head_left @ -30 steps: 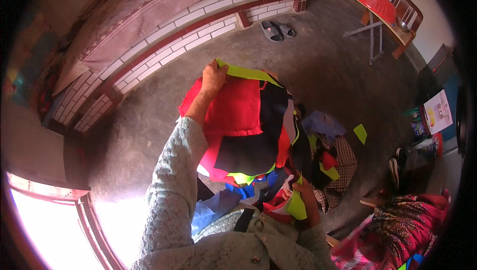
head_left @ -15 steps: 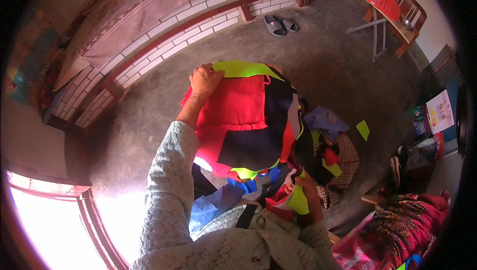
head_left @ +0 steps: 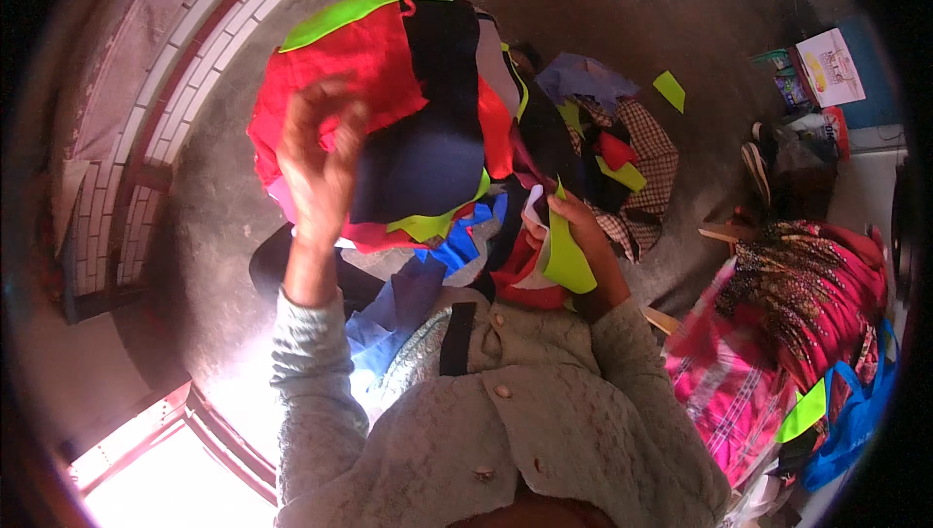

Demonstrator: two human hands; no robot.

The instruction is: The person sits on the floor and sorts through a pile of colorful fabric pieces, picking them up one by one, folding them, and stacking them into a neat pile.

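Observation:
A rounded patchwork cloth (head_left: pixel 418 169) in red, black, navy, grey and lime spreads before me, with a lime strip (head_left: pixel 360 15) along its far edge. Over its left part hovers my left hand (head_left: pixel 321 159), thumb and forefinger curved toward each other around a gap. I see nothing held in that hand. My right hand (head_left: pixel 588 237) grips a bunch of fabric scraps, including a lime piece (head_left: pixel 567 251) and red and white ones, beside the patchwork's near right edge. Blue cloth (head_left: pixel 455 248) shows below the patchwork, toward my lap.
On the floor at right lies a checked cloth (head_left: pixel 656 154) with coloured scraps, and a lime scrap (head_left: pixel 670 91) beyond it. Pink and maroon fabric (head_left: pixel 802 285) is heaped at the right, next to a blue bag (head_left: pixel 855 411). Dark shoes (head_left: pixel 756 167) stand farther back.
My left hand has let go of the lime far edge and drawn back toward me over the patchwork. My right hand still holds the scraps. The view has tilted down and shifted right.

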